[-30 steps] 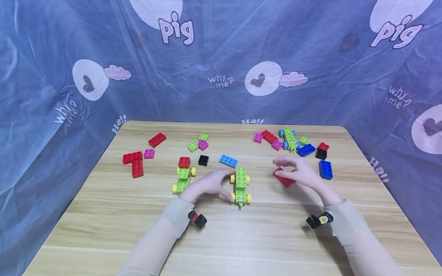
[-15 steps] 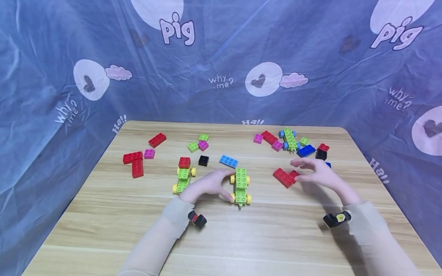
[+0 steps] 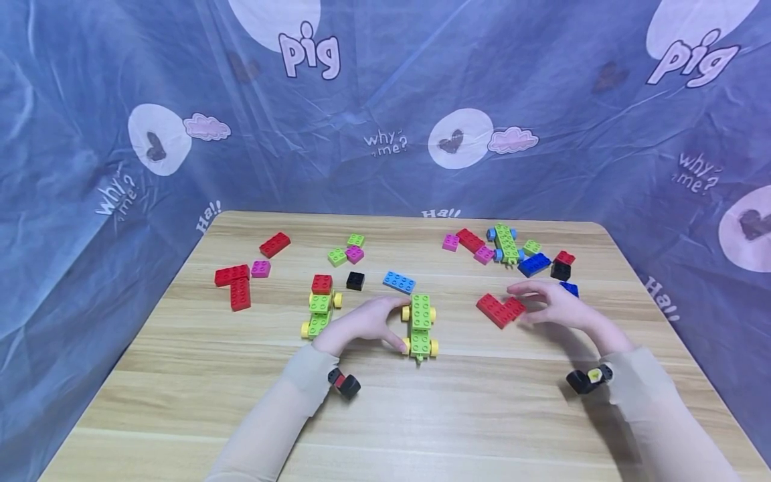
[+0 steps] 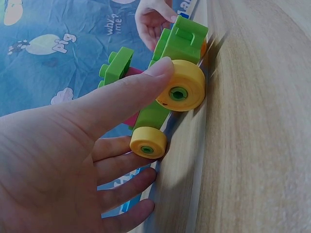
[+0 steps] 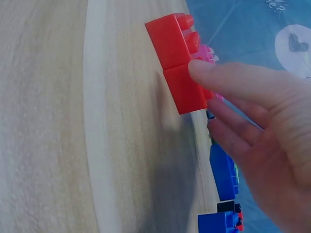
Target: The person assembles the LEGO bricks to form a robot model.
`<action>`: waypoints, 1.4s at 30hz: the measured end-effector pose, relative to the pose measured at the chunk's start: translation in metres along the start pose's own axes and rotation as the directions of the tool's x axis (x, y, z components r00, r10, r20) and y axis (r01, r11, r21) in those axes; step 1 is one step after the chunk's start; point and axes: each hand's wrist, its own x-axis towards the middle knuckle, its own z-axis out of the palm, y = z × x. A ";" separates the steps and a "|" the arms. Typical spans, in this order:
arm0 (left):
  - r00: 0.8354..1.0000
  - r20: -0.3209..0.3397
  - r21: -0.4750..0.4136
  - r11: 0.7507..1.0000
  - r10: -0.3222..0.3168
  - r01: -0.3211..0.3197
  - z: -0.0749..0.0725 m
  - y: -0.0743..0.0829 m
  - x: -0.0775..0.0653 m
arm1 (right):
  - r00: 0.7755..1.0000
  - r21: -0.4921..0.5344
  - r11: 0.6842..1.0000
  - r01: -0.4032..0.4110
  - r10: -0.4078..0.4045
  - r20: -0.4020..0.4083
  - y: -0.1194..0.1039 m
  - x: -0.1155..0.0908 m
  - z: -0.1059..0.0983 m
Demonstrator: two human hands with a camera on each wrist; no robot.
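Note:
My left hand [image 3: 369, 318] lies along the left side of a green toy car [image 3: 420, 312] with yellow wheels. In the left wrist view its thumb rests on one yellow wheel [image 4: 182, 86], and the relaxed fingers reach past the other wheel [image 4: 148, 142]. Pink shows under the car's raised green block [image 4: 118, 67]. To the right, a long red brick [image 3: 495, 311] and a smaller red brick [image 3: 514, 308] meet in an L on the table. Beside the smaller one, my right hand [image 3: 553, 305] has its thumb tip right at the brick's edge, fingers spread apart.
A second yellow-wheeled car [image 3: 320, 314] with a red brick on top stands behind my left wrist. Near it lie a black brick [image 3: 355, 280] and a light blue brick [image 3: 399, 282]. A blue-wheeled car [image 3: 506, 244] and several bricks sit at the back right, several red ones [image 3: 239, 293] left.
My right hand has shifted right from over the long red brick, uncovering the smaller red brick, and now overlaps a dark blue one. My left hand and its car have stayed in place.

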 end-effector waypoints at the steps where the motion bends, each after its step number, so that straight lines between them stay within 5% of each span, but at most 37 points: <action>1: 1.000 -0.001 0.000 1.000 0.000 0.000 0.000 0.000 0.000 | 1.000 0.007 1.000 -0.003 0.003 0.012 0.001 0.000 0.000; 9: 1.000 -0.001 0.004 1.000 0.002 -0.002 0.001 -0.002 0.001 | 0.993 0.015 0.997 -0.078 0.077 0.084 0.001 0.002 -0.001; 30: 1.000 0.000 0.015 1.000 -0.003 0.003 0.000 0.000 0.001 | 0.996 -0.083 0.994 -0.064 0.070 0.064 0.000 0.002 -0.005; 42: 1.000 -0.002 0.011 1.000 -0.001 0.001 0.001 -0.001 0.001 | 0.971 -0.143 0.968 -0.208 0.187 -0.146 -0.021 0.007 -0.009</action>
